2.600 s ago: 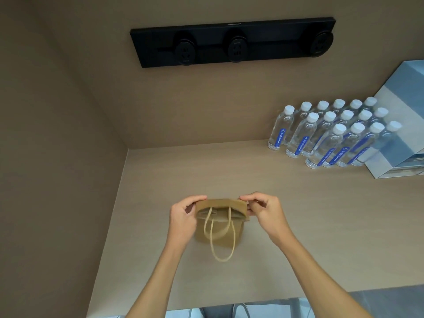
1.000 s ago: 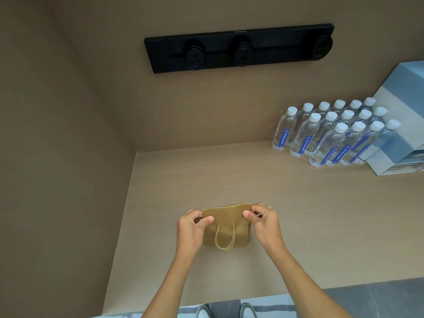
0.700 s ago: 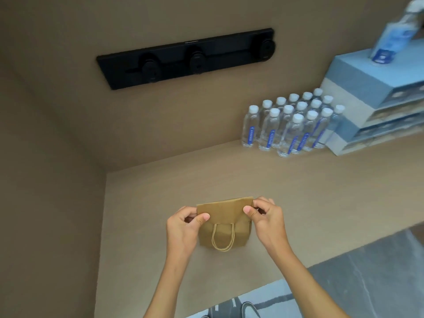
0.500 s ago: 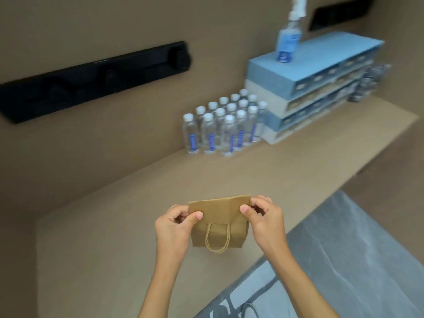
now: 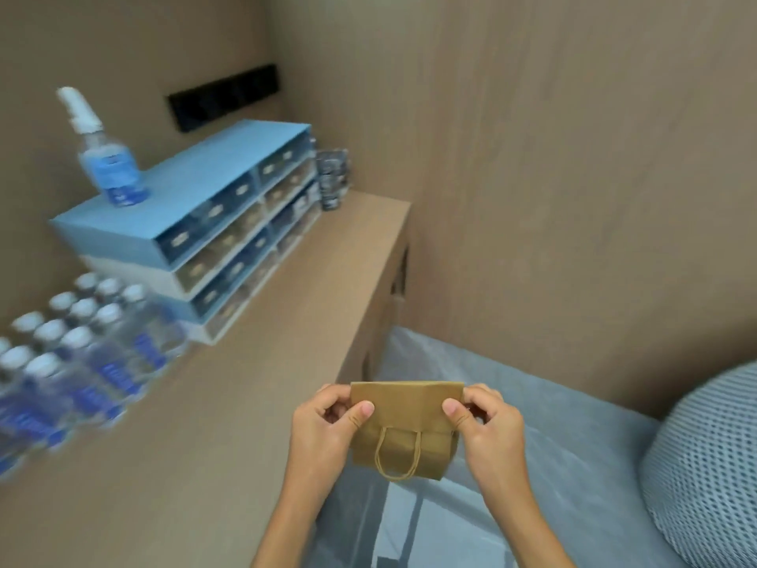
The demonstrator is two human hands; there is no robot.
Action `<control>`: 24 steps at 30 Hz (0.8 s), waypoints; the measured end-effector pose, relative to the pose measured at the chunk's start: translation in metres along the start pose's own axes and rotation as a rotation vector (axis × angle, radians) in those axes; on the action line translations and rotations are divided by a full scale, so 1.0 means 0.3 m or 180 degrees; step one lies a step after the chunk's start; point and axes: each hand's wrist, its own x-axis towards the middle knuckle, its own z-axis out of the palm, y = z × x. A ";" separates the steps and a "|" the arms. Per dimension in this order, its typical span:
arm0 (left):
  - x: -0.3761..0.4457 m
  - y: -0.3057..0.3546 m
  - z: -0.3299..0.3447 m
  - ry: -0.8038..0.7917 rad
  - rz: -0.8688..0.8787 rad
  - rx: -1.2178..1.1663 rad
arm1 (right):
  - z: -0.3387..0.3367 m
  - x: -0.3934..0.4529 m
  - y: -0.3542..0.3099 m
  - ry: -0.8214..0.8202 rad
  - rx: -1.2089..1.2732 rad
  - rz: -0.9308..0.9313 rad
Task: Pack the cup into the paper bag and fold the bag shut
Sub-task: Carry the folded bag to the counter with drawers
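A small brown paper bag (image 5: 403, 444) with its top folded over hangs in the air past the counter's edge, above a grey floor. Its twine handle loops down the front. My left hand (image 5: 323, 428) pinches the folded top at its left corner, thumb on the front. My right hand (image 5: 487, 428) pinches the right corner the same way. The cup is not visible; the bag's inside is hidden.
A beige counter (image 5: 229, 403) runs along the left with several water bottles (image 5: 78, 362), stacked blue drawer boxes (image 5: 213, 223) with a pump bottle (image 5: 104, 157) on top, and dark cans (image 5: 334, 178) behind. A patterned cushion (image 5: 704, 465) sits at the right.
The view has swung to the right. The bag, held by both hands throughout, was lifted off the counter and now hangs beyond its edge over the floor.
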 end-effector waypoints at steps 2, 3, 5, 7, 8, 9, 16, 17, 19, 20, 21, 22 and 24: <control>0.084 0.016 0.118 -0.0213 0.0052 0.0016 | -0.084 0.076 0.023 0.0227 -0.0030 0.0051; 0.129 0.022 0.172 -0.0302 0.0080 0.0040 | -0.119 0.117 0.035 0.0330 -0.0047 0.0069; 0.222 0.032 0.265 -0.0451 0.0151 0.0118 | -0.175 0.201 0.056 0.0504 -0.0083 0.0085; 0.318 0.040 0.349 -0.0586 0.0220 0.0182 | -0.214 0.296 0.078 0.0624 -0.0075 0.0109; 0.369 0.043 0.386 -0.0638 0.0242 0.0202 | -0.227 0.346 0.089 0.0666 -0.0055 0.0118; 0.423 0.044 0.423 -0.0679 0.0254 0.0196 | -0.238 0.401 0.102 0.0702 -0.0049 0.0117; 0.874 0.012 0.672 -0.0896 0.0230 0.0066 | -0.268 0.878 0.203 0.0871 -0.0242 0.0082; 0.941 0.010 0.701 -0.0894 0.0207 0.0070 | -0.269 0.948 0.214 0.0862 -0.0244 0.0100; 1.065 0.010 0.750 -0.0861 0.0178 0.0059 | -0.266 1.081 0.227 0.0803 -0.0252 0.0099; 1.123 0.011 0.770 -0.0855 0.0165 0.0065 | -0.263 1.147 0.235 0.0770 -0.0256 0.0102; 1.177 0.010 0.787 -0.0842 0.0149 0.0076 | -0.258 1.213 0.242 0.0735 -0.0243 0.0101; 1.229 0.009 0.800 -0.0810 0.0123 0.0084 | -0.251 1.276 0.248 0.0688 -0.0214 0.0098; 1.332 0.000 0.812 -0.0668 0.0066 0.0061 | -0.220 1.404 0.258 0.0543 -0.0134 0.0104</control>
